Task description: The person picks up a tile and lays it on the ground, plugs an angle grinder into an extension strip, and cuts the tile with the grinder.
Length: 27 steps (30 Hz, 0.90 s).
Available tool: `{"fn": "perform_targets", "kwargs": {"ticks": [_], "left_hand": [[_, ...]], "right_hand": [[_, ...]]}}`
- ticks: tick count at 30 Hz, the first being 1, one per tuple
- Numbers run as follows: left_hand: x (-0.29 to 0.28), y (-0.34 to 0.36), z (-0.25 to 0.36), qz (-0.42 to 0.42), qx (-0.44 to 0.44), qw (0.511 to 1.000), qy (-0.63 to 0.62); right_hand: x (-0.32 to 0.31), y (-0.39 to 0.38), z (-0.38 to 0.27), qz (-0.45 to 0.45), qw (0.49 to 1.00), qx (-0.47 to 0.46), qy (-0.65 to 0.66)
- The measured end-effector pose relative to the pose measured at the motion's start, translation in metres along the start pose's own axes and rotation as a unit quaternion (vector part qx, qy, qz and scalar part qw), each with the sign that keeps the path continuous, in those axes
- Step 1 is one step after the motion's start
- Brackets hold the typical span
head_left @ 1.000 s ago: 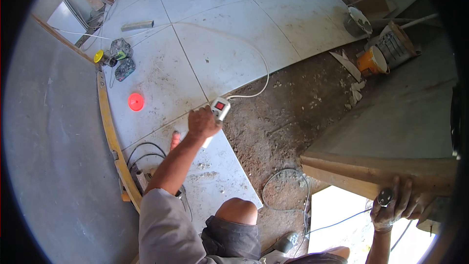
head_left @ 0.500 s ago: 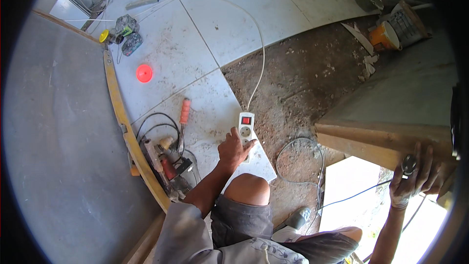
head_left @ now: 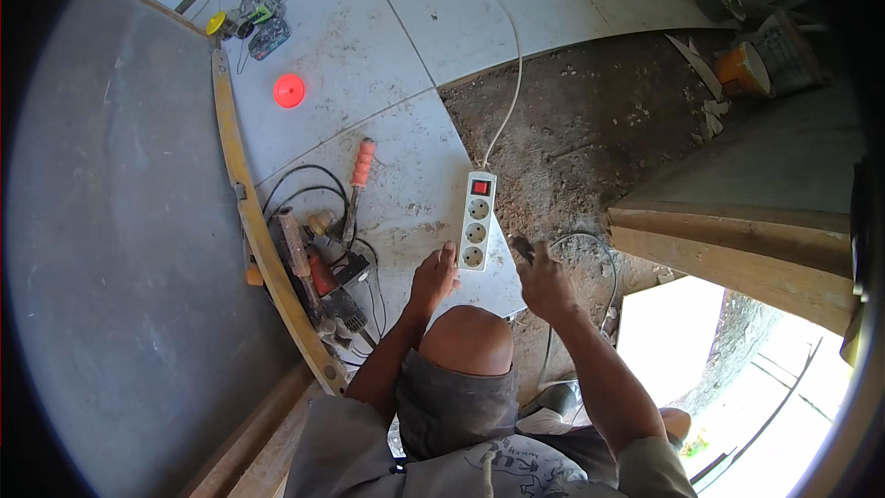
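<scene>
A white power strip (head_left: pixel 477 221) with a red switch and three sockets lies at the edge of the pale tile. At the lower left corner of the strip, my left hand (head_left: pixel 433 278) grips its edge between curled fingers and thumb. My right hand (head_left: pixel 548 288), just right of the strip's lower end, is closed around a dark plug (head_left: pixel 523 249). The plug points up and left, apart from the sockets. A thin grey cable (head_left: pixel 613 267) loops over the dirt beyond that hand. My fingertips under the plug are hidden.
A power tool (head_left: pixel 323 277) with an orange side handle (head_left: pixel 364 161) lies left beside a yellow spirit level (head_left: pixel 241 175). Farther off are a red round cap (head_left: pixel 289 90) and a cordless tool (head_left: pixel 261 5). Wooden boards (head_left: pixel 737 240) and an orange bucket (head_left: pixel 745 69) are at right.
My right hand has swung in from the wooden boards at far right to the strip, bringing the plug along. My left hand has slid off the sockets to the strip's lower corner.
</scene>
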<state>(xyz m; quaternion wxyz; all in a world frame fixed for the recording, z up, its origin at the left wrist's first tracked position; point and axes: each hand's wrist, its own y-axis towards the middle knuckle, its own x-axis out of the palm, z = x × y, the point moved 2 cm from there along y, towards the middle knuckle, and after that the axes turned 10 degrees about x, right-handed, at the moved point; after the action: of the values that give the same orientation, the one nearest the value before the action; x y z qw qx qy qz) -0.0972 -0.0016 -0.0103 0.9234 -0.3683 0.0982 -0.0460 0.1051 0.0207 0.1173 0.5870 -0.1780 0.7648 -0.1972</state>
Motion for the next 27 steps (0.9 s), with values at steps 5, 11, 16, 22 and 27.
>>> {"fn": "perform_targets", "kwargs": {"ticks": [5,11,16,22,27], "left_hand": [[-0.007,-0.002,-0.011,0.021,-0.083,0.989,-0.122],[0.004,0.004,-0.019,-0.108,-0.153,0.973,-0.135],[0.013,0.001,-0.031,-0.167,-0.164,0.954,-0.187],[0.021,0.004,-0.031,-0.176,-0.162,0.939,-0.245],[0.024,0.003,-0.030,-0.171,-0.135,0.936,-0.276]], "right_hand": [[0.026,0.016,-0.005,-0.048,0.990,0.070,0.110],[0.035,0.019,-0.027,-0.130,0.988,0.074,-0.027],[0.038,0.028,-0.047,-0.126,0.987,0.067,-0.079],[0.042,0.045,-0.069,-0.144,0.976,0.056,-0.150],[0.046,0.054,-0.085,-0.121,0.975,0.041,-0.183]]}}
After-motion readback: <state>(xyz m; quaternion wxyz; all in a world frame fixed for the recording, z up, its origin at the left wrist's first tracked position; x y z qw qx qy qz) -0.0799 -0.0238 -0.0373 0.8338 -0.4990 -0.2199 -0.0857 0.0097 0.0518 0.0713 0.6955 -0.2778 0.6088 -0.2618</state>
